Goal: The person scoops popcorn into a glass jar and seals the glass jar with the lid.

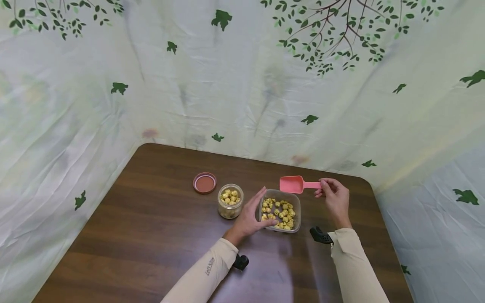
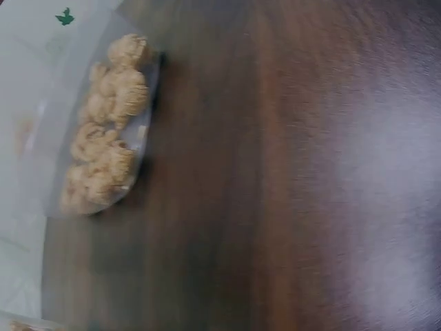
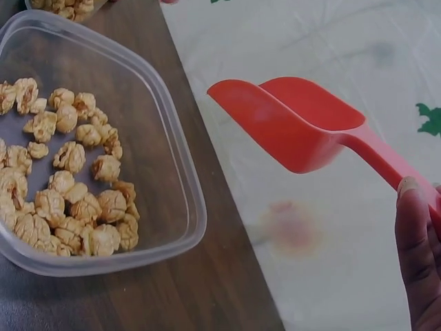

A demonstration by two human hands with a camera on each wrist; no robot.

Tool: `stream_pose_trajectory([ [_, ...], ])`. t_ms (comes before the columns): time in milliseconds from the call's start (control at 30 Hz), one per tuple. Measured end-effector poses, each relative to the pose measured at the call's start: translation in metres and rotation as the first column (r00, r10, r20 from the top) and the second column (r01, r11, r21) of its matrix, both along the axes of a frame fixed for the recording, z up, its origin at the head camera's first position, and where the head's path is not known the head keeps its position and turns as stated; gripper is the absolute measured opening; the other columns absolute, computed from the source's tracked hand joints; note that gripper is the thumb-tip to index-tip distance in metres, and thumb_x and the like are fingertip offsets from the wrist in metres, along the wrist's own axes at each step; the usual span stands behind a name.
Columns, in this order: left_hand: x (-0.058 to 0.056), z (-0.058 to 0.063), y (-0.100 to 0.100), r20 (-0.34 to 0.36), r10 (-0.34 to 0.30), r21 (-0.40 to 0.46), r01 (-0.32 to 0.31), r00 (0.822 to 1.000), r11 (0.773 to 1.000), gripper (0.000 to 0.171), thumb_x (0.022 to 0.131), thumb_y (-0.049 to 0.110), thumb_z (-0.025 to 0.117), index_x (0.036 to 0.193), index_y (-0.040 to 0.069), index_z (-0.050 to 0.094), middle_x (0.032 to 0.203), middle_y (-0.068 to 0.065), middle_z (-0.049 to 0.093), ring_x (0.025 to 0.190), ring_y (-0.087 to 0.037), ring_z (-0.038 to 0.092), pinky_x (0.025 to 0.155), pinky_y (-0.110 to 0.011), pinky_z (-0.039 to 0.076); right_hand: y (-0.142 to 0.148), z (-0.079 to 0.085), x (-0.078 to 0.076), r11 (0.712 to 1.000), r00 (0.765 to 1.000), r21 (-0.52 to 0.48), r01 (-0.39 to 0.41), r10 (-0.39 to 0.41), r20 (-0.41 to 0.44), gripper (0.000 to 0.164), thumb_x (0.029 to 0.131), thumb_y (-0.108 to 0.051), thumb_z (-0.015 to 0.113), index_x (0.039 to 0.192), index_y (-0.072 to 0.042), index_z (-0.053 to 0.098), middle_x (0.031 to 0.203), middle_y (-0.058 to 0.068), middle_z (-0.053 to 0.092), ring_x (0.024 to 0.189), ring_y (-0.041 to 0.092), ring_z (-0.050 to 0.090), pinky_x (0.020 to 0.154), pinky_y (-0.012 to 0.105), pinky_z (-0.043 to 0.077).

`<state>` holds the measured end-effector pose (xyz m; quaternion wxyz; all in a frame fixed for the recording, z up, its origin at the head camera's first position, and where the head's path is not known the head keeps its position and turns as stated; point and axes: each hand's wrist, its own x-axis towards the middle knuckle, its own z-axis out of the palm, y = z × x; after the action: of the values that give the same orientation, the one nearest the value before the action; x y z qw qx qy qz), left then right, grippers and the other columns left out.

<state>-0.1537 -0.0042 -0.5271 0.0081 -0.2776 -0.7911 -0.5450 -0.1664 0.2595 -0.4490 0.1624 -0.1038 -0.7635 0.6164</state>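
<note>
The right hand (image 1: 335, 200) is over the counter (image 1: 159, 219), towards its far right corner, its fingers clamped on the handle of the scoop (image 1: 292, 184). The scoop is raised, its bowl pointing towards the left edge, just beyond the far rim of the tub (image 1: 298, 210). The tub stands on the right half, nearer the far edge than the near one, with popcorn (image 1: 285, 216) spread over its base, thickest along the right and near sides.

The left hand (image 1: 248, 216) is at the tub's left side, fingers extended and thumb spread well apart from them across the near left corner; how firmly it touches, I cannot tell. Just left of that hand stands the jar (image 1: 228, 213), upright, uncapped and holding more popcorn. The lid (image 1: 205, 184) lies beyond it to the left, near the far edge.
</note>
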Motion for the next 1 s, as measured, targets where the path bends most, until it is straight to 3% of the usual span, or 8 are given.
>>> stream_pose_trajectory([
  [300, 0.003, -0.022, 0.004, 0.082, 0.042, -0.053, -0.038, 0.996, 0.998, 0.103, 0.073, 0.032, 0.085, 0.153, 0.008, 0.025, 0.158, -0.013, 0.024, 0.142, -0.03, 0.026, 0.113, -0.048, 0.025, 0.008, -0.006, 0.001, 0.997, 1.0, 0.077, -0.008, 0.006, 0.029, 0.025, 0.095, -0.009, 0.059, 0.11, 0.01, 0.063, 0.08, 0.007, 0.062, 0.06, 0.011, 0.063, 0.061, 0.021, 0.056],
  [567, 0.004, -0.041, 0.003, 0.135, 0.078, -0.065, -0.07, 0.988, 0.995, 0.107, 0.071, 0.034, 0.086, 0.153, 0.006, 0.023, 0.156, -0.016, 0.025, 0.142, -0.031, 0.026, 0.114, -0.046, 0.025, 0.006, -0.007, 0.006, 0.983, 0.999, 0.181, -0.032, 0.03, 0.016, 0.023, 0.095, -0.01, 0.059, 0.105, 0.01, 0.064, 0.084, 0.028, 0.062, 0.058, 0.006, 0.06, 0.057, 0.02, 0.055],
  [700, 0.004, -0.047, 0.003, 0.15, 0.082, -0.069, -0.073, 0.985, 0.995, 0.107, 0.072, 0.037, 0.085, 0.153, 0.005, 0.023, 0.156, -0.016, 0.025, 0.141, -0.032, 0.027, 0.113, -0.047, 0.026, 0.009, -0.013, 0.005, 0.968, 1.0, 0.248, -0.025, 0.024, 0.009, 0.022, 0.095, -0.01, 0.059, 0.103, 0.009, 0.065, 0.082, 0.028, 0.064, 0.056, 0.004, 0.058, 0.055, 0.019, 0.054],
  [1000, 0.005, -0.055, 0.006, 0.186, 0.096, -0.067, -0.085, 0.978, 0.994, 0.107, 0.072, 0.037, 0.085, 0.154, 0.008, 0.022, 0.155, -0.018, 0.028, 0.14, -0.033, 0.029, 0.112, -0.049, 0.027, 0.004, -0.01, 0.007, 0.912, 0.999, 0.409, -0.027, 0.039, -0.022, 0.016, 0.095, -0.006, 0.059, 0.098, 0.008, 0.067, 0.069, 0.019, 0.064, 0.05, 0.006, 0.056, 0.048, 0.019, 0.051],
])
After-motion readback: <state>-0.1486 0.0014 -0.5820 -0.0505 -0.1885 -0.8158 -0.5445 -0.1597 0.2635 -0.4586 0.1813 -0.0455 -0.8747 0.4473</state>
